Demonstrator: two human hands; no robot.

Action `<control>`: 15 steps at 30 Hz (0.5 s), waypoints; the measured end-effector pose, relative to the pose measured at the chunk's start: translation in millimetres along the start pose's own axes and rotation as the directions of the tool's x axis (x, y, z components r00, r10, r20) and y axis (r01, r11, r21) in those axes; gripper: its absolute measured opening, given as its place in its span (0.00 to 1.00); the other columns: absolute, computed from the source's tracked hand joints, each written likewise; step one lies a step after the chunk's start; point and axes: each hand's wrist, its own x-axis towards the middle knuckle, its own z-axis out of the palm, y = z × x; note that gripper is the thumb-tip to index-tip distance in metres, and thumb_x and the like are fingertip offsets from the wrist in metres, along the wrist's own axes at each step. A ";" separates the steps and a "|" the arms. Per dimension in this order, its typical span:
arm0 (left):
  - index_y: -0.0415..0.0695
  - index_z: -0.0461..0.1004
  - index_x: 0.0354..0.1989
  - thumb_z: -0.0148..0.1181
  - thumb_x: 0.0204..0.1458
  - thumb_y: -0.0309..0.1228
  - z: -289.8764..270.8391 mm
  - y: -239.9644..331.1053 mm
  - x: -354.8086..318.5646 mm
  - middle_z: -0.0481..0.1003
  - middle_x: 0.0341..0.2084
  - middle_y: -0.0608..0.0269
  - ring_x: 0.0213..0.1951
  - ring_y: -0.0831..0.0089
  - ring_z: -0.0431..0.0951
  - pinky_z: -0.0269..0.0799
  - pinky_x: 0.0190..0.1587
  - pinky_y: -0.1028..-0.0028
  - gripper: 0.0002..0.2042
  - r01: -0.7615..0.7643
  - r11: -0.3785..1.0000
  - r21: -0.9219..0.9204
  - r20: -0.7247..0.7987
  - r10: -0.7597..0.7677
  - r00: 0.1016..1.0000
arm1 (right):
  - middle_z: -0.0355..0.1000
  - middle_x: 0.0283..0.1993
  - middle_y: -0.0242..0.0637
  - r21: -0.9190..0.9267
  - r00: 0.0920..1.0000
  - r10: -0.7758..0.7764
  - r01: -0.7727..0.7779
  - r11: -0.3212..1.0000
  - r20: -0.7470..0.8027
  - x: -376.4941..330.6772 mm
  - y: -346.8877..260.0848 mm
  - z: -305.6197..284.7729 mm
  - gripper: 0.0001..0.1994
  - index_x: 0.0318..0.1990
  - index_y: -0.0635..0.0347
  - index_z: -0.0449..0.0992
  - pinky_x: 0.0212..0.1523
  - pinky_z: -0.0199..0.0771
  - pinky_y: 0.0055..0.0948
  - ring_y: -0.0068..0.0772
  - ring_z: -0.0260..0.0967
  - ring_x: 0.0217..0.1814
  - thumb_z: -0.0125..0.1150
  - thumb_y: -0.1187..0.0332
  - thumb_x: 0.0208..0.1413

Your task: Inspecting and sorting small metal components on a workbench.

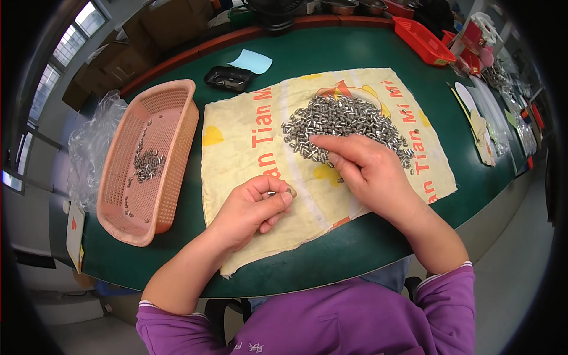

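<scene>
A heap of small silvery metal cylinders (343, 118) lies on a pale yellow printed cloth (236, 154). My right hand (376, 171) reaches over the heap's near edge. Its index finger is stretched out with the tip on the pieces, and the thumb is held apart below it. Closer to me and further left, my left hand (254, 207) is closed just above the cloth. A small metal piece (291, 192) shows at its thumb and index fingertip; whether more lie inside the curled fingers is hidden.
On the left stands a pink perforated plastic basket (183, 148) with similar pieces inside, beside clear plastic bags (89, 142). Behind the cloth are a black pouch (229, 78) and a light blue sheet (251, 61). A red tray (421, 41) sits far right on the green table (331, 50).
</scene>
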 end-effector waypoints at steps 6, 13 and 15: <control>0.41 0.74 0.45 0.60 0.63 0.30 -2.2 0.3 -0.6 0.75 0.31 0.67 0.24 0.86 0.66 0.59 0.23 0.84 0.07 0.002 1.000 0.002 0.000 -0.002 1.000 | 0.77 0.46 0.45 -0.249 0.954 0.124 -0.194 0.949 -0.272 19.8 34.5 -27.7 0.14 0.56 0.54 0.76 0.50 0.75 0.45 0.51 0.75 0.49 0.53 0.68 0.64; 0.40 0.73 0.47 0.53 0.64 0.29 -2.5 2.9 4.3 0.75 0.33 0.66 0.25 0.84 0.68 0.62 0.23 0.82 0.08 -0.017 0.999 -0.045 0.033 0.019 0.999 | 0.74 0.58 0.44 -0.528 0.749 0.519 -0.660 0.534 -0.412 13.2 130.3 -105.3 0.16 0.55 0.56 0.78 0.59 0.73 0.40 0.46 0.74 0.56 0.57 0.68 0.60; 0.40 0.73 0.47 0.51 0.65 0.29 -3.3 3.5 3.6 0.75 0.34 0.65 0.25 0.83 0.68 0.62 0.23 0.82 0.08 -0.039 0.995 -0.092 0.037 0.042 0.998 | 0.74 0.57 0.44 -0.520 0.688 0.638 -0.707 0.479 -0.347 15.8 135.5 -117.5 0.16 0.54 0.56 0.79 0.58 0.74 0.40 0.47 0.74 0.57 0.58 0.68 0.59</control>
